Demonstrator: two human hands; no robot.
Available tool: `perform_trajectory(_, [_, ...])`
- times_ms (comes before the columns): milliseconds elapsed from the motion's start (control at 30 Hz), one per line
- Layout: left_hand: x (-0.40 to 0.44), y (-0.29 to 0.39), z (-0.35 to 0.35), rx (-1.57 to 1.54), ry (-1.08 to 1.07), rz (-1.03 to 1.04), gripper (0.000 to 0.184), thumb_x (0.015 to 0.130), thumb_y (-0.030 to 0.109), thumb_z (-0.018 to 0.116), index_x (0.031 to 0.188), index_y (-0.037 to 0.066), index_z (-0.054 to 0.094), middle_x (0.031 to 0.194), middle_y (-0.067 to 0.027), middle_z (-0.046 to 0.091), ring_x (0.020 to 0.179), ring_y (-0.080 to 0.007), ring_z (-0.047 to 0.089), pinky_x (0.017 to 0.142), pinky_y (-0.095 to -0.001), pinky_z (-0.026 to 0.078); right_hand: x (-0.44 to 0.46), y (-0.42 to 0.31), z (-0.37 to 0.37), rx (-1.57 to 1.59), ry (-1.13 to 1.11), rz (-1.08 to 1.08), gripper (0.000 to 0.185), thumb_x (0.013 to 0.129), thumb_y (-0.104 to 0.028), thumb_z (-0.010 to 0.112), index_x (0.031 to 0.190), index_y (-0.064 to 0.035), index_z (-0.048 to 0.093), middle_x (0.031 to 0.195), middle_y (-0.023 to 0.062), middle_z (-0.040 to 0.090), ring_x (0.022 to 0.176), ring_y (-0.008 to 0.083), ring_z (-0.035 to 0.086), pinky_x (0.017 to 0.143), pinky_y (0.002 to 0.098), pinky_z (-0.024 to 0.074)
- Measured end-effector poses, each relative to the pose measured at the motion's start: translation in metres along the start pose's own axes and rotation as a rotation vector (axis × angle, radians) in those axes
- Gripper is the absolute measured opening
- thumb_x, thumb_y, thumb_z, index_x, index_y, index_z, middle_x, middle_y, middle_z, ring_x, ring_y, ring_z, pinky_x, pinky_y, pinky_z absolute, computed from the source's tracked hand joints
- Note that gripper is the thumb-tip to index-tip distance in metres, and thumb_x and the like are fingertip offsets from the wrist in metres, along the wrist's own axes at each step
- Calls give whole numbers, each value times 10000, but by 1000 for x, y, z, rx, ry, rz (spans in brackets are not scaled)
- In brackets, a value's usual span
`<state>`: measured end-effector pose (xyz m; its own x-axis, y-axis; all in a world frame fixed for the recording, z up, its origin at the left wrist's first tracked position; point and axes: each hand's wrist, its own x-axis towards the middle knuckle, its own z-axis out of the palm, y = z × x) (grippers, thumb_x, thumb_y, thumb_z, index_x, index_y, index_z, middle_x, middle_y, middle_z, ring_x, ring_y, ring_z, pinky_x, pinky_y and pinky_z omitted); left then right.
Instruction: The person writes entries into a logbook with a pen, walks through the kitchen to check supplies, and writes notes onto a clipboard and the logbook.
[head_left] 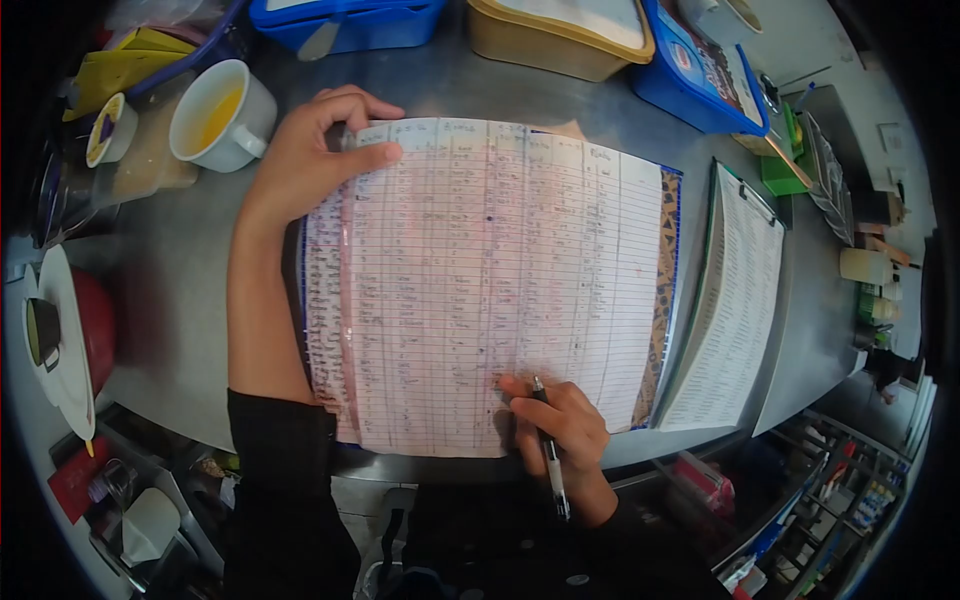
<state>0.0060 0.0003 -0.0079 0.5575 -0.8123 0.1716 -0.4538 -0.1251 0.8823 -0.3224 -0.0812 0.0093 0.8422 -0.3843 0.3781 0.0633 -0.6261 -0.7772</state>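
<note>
An open notebook (460, 290) with ruled pages and handwritten columns lies on the metal table. My left hand (325, 150) is at its upper left, the thumb on top of the page and the fingers curled around the top edge. A black and clear pen (551, 465) rests in my right hand (562, 430), its clicker end pointing up toward the page. That hand is at the bottom edge of the notebook, fingers wrapped round the pen, index fingertip near the paper.
White mug (215, 115) with yellow liquid at upper left, a small cup (111, 130) beside it. Blue tub (345, 25), tan tub (560, 45) and another blue tub (700, 75) line the back. A clipboard with printed sheets (725, 310) lies right of the notebook.
</note>
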Motion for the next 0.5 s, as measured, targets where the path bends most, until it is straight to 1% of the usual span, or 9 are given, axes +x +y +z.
perform_trajectory(67, [0,-1,-1,-1,-29,50,356,713,101,751,665,81,398,1035,-83,654,1005,-177,516,922,-317,365,1,0,0,-38,-45,11,360,581,66,681,934,11,638,933,172,677,706,246,618,597,298,501])
perform_trajectory(100, [-1,-1,-3,38,-24,35,356,713,101,751,665,81,398,1035,-83,654,1005,-177,516,922,-317,365,1,-2,0,2,-42,1,360,581,66,681,934,11,638,933,172,677,706,246,618,597,298,501])
perform_trajectory(167, [-1,-1,-2,21,-15,84,355,707,114,760,670,74,408,1025,-84,663,992,-185,519,913,-322,369,4,-8,-4,-103,-112,76,405,576,56,686,973,-1,634,958,167,665,722,266,589,630,339,480])
perform_trajectory(233, [-1,-3,-2,34,2,93,349,705,129,766,674,72,423,1032,-76,669,989,-192,521,913,-324,369,14,-13,-4,-187,-163,58,448,570,55,684,1010,-14,630,989,163,657,745,278,569,678,364,459])
perform_trajectory(267, [-1,-3,-3,60,5,81,349,705,129,766,674,72,423,1032,-76,669,989,-192,521,913,-324,369,15,-16,0,-170,-143,128,467,566,64,677,1023,-16,627,1008,158,657,758,273,551,711,359,447])
perform_trajectory(300, [-1,-3,-2,78,5,94,349,704,135,768,673,70,427,1032,-73,671,986,-195,522,914,-328,370,20,-18,3,-214,-148,120,460,573,73,672,1021,-22,625,1027,147,661,765,268,530,713,342,439])
perform_trajectory(367, [-1,-4,-2,97,8,102,349,704,141,771,672,68,430,1032,-70,673,984,-198,522,915,-331,371,30,-21,7,-277,-208,73,452,584,84,662,1018,-38,628,1075,136,658,775,264,506,698,341,437])
perform_trajectory(467, [-1,-7,0,43,14,87,362,705,157,775,665,65,426,1024,-67,678,980,-200,523,910,-336,377,38,-26,11,-326,-312,84,448,594,71,672,1020,-63,633,1135,126,644,787,255,499,701,339,414])
perform_trajectory(500, [-1,-7,0,40,14,80,368,705,160,776,663,63,424,1020,-66,681,978,-198,523,905,-339,380,40,-27,13,-325,-315,82,448,594,71,672,1020,-63,633,1135,126,644,787,255,499,701,339,414])
